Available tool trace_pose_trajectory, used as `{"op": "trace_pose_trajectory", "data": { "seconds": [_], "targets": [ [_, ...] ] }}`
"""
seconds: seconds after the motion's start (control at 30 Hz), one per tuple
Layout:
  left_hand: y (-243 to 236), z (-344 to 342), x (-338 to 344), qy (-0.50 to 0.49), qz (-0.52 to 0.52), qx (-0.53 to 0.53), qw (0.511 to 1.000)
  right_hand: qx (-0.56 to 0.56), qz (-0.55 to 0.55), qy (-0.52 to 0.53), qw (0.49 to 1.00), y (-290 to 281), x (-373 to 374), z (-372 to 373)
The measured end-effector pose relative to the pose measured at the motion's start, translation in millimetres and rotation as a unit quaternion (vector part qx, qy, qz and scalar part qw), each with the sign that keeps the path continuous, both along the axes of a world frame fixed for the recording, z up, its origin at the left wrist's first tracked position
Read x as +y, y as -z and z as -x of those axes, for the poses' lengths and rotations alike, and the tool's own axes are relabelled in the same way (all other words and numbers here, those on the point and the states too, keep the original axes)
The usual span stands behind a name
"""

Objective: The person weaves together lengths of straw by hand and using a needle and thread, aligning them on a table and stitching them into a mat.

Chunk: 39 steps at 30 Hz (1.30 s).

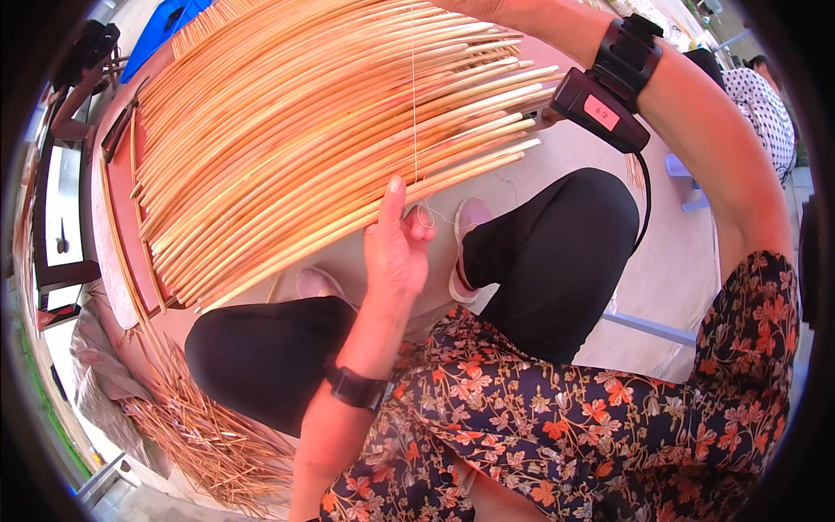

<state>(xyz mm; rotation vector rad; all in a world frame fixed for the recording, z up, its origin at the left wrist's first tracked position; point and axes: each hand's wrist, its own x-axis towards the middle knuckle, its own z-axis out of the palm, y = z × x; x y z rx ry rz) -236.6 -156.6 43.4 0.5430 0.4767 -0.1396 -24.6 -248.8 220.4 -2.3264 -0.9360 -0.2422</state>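
A broad mat of pale wooden sticks [287,157] fans out in front of me, its sticks lying side by side. My left hand [400,248] is at its near edge, the thumb over the outermost sticks and the fingers curled below. A thin white thread [415,104] runs taut across the mat down to the left thumb. Its loose end curls beside the left fingers. My right arm reaches over the mat's right side to the top edge of the picture. Only a bit of my right hand [470,5] shows there, and its fingers are cut off.
A pinkish board [152,261] lies under the mat's left end, with dark pliers-like handles [122,126] on it. Loose thin sticks [209,448] are piled at lower left beside a grey sheet [109,365]. A small lilac stool [683,178] and a person in dotted clothing [761,104] are at right.
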Motion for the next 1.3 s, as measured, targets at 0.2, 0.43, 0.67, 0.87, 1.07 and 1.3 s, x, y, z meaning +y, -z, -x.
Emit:
{"op": "trace_pose_trajectory", "data": {
  "seconds": [0.2, 0.43, 0.67, 0.87, 1.07, 1.3],
  "targets": [
    [-10, -7, -9, -0.024, 0.015, 0.002, 1.000, 0.004, 0.034, -0.007, 0.999, -3, -1, -5],
    [-10, 1, -10, -0.019, -0.023, -0.001, 1.000, -0.005, 0.108, -0.027, 0.994, -13, 3, -50],
    [-17, 20, -14, -0.022, -0.065, -0.045, 0.997, -0.368, 0.296, -0.213, 0.856, 1, -39, -113],
    [-20, 22, -15, -0.015, -0.070, -0.045, 0.996, -0.389, 0.266, -0.197, 0.860, 5, -46, -127],
    [-13, 27, -19, -0.022, 0.005, -0.028, 0.999, -0.374, 0.218, -0.183, 0.883, 6, -19, -113],
    [-19, 29, -18, -0.007, -0.030, -0.037, 0.999, -0.363, 0.295, -0.184, 0.865, -13, -9, -103]
  ]
}}
